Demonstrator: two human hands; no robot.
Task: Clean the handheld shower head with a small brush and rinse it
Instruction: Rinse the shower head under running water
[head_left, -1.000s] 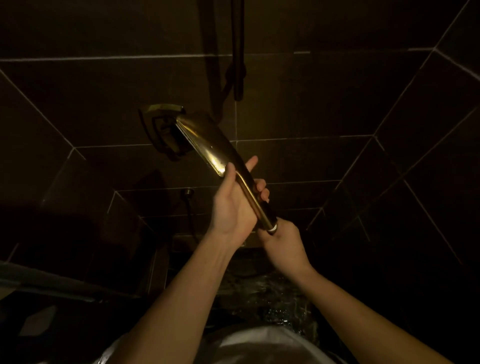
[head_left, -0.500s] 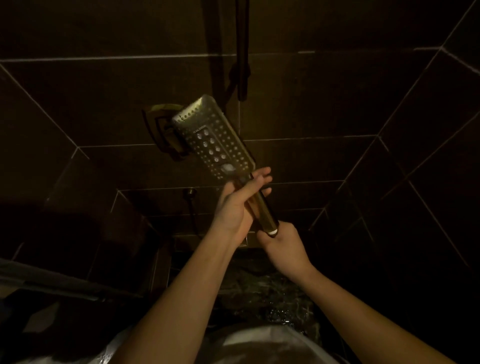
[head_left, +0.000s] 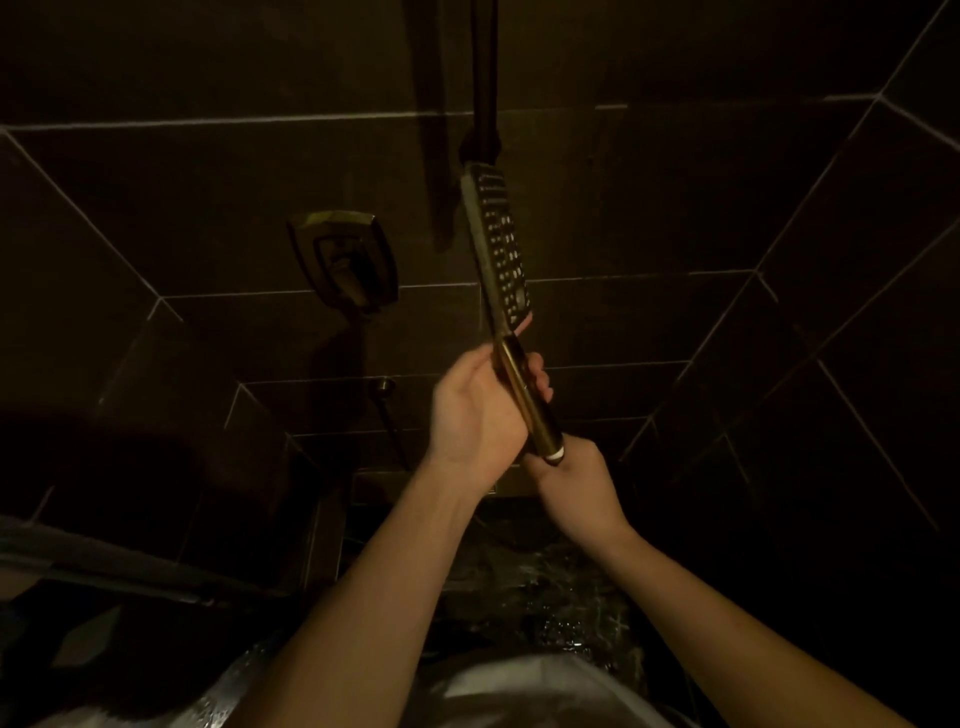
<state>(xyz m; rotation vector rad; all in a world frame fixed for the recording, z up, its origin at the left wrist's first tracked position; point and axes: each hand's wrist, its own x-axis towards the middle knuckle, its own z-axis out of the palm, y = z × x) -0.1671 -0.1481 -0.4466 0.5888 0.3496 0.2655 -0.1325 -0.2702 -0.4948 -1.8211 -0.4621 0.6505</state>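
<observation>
The left hand (head_left: 480, 410) wraps the shower head (head_left: 501, 249) handle, held up by the wall; the right hand (head_left: 576, 480) curls shut at its end (shiny metal, likely slippery, so grip the handle).

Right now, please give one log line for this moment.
left hand: gripping shower head handle | right hand: at handle's base end | nozzle face: turned right | brush: not seen | water: none flowing

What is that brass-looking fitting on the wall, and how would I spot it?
Start at the dark tiled wall. Left of the raised shower head sits a squarish brass wall fitting, probably a valve or holder. It alone is fixed to the tiles and gleams gold.
</observation>
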